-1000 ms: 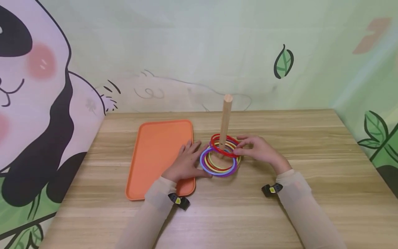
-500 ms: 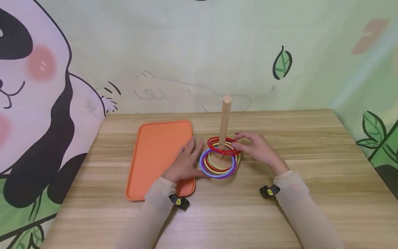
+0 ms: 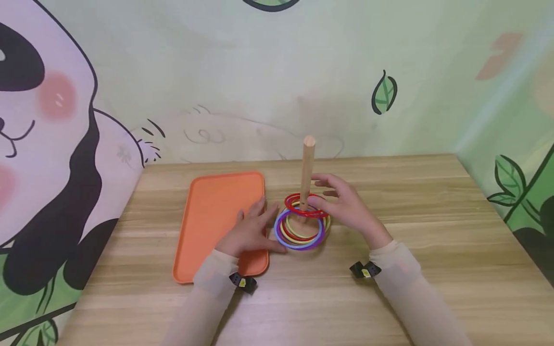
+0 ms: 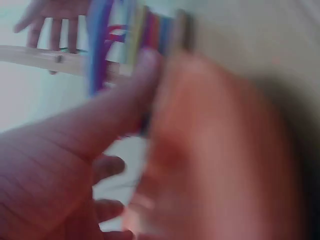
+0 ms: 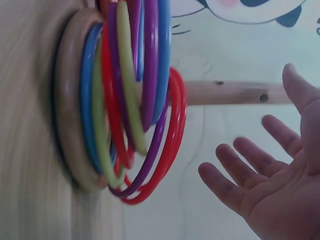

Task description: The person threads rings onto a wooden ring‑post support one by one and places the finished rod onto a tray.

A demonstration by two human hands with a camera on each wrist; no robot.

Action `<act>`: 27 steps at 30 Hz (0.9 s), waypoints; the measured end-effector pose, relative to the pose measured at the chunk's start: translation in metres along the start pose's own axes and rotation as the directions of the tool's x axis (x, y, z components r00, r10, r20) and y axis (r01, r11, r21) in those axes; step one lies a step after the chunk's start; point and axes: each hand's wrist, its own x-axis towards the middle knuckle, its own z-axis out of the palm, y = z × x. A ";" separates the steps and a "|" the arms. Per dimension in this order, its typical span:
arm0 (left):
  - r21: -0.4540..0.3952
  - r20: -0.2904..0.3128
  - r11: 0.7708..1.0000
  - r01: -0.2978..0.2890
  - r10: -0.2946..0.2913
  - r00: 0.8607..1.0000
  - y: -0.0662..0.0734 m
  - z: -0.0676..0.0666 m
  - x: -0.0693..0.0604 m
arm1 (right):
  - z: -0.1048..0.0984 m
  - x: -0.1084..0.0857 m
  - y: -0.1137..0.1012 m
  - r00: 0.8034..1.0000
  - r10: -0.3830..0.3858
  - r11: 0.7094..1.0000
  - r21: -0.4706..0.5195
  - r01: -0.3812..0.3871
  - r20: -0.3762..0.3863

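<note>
A wooden peg (image 3: 306, 173) stands upright on a round wooden base (image 5: 75, 100). Plastic rings in red, purple, blue and yellow-green lie unevenly piled around it. Red rings (image 5: 179, 110) top the back of the pile, while a blue ring (image 3: 277, 235) tilts at its front left. My left hand (image 3: 247, 234) is spread beside the pile's left side, thumb along the front; whether the thumb touches the rings I cannot tell. My right hand (image 3: 349, 204) is to the right of the peg. In the right wrist view its fingers are extended, apart from the rings and holding nothing.
An orange tray (image 3: 207, 211) lies left of the peg, partly under the left hand and forearm. All stand on a wood-grain table (image 3: 311, 307). Behind the table hangs a green backdrop (image 3: 216, 72) with a panda and leaves printed on it.
The right fingers, earlier at the red rings' right edge, have come away and moved up beside the peg. The red rings have shifted left. My left hand has barely moved; the head view has tilted slightly.
</note>
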 end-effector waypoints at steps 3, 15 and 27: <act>-0.025 0.029 0.999 0.023 -0.022 0.999 0.002 -0.012 -0.004 | 0.003 0.002 -0.004 0.999 -0.019 0.999 0.033 0.020 -0.028; -0.089 -0.166 0.989 0.120 -0.133 0.977 -0.049 -0.084 -0.053 | 0.020 0.011 -0.010 0.994 -0.093 0.994 0.045 0.096 -0.054; -0.268 -0.026 0.914 0.305 -0.324 0.946 -0.108 -0.086 -0.085 | 0.024 0.016 -0.003 0.987 -0.147 0.987 0.052 0.150 -0.062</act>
